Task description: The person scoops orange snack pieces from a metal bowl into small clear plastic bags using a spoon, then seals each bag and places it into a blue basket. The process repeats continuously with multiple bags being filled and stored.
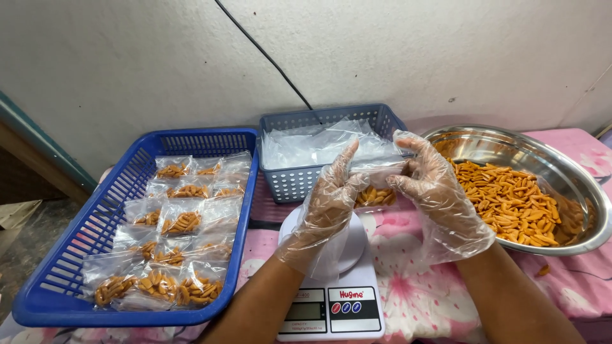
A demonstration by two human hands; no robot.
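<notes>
Snacks in a small clear bag [376,191] are held above the kitchen scale [331,280] at frame centre, left hand [328,204] and right hand [433,191] both pinched on its top, keeping it upright.

Two baskets [242,153] [382,118], one steel bowl [574,172], one scale [331,306], two gloved hands [328,204] [440,191].

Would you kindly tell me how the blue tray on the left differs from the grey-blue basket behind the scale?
The blue tray is bright blue, wide and shallow; the grey-blue basket is duller, smaller and deeper. The tray holds filled snack bags laid in rows; the basket holds empty clear bags. Both are rectangular plastic with slotted sides.
</notes>
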